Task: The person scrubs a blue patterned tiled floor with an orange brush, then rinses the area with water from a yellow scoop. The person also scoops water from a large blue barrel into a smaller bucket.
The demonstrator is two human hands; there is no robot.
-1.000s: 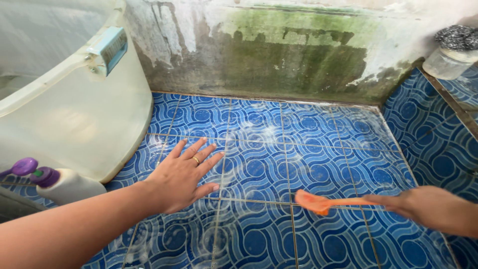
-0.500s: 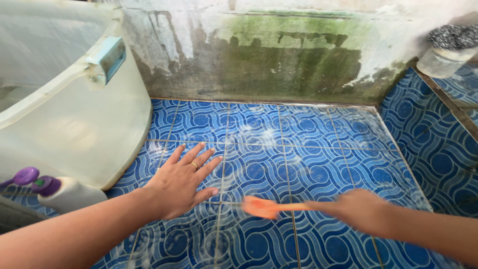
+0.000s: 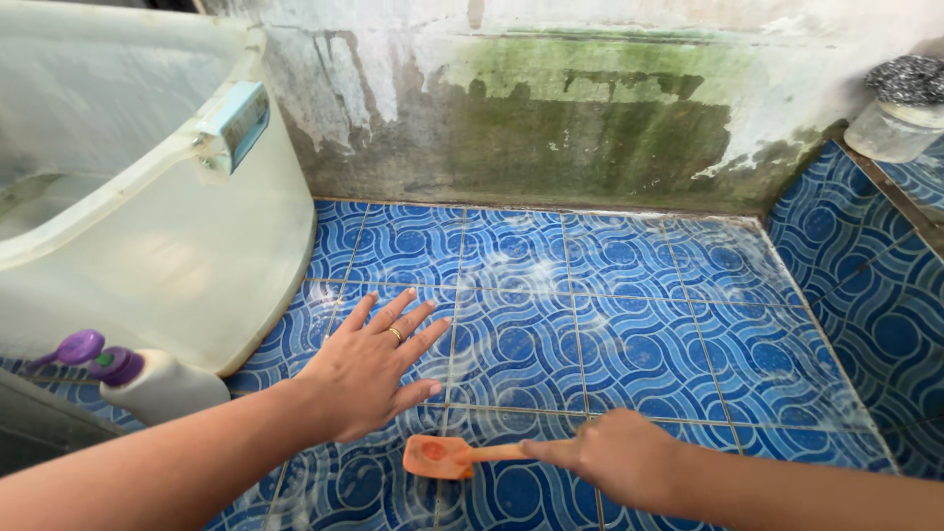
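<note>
A white bottle [image 3: 162,385] with a purple cap lies at far left beside the pale plastic tub [image 3: 197,246], which bears a light-blue rectangular label [image 3: 239,120]. Your left hand [image 3: 369,369] rests flat, fingers spread, on the wet blue patterned floor tiles [image 3: 639,344]. Your right hand [image 3: 615,454] grips an orange brush [image 3: 438,456], its head on the tiles just below your left hand.

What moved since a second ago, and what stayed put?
The right hand slid the orange brush leftward across the blue tiled floor, from the right side to just below the left hand, keeping hold throughout. The left hand stayed flat on the tiles; the white tub and purple-capped bottle did not move.
</note>
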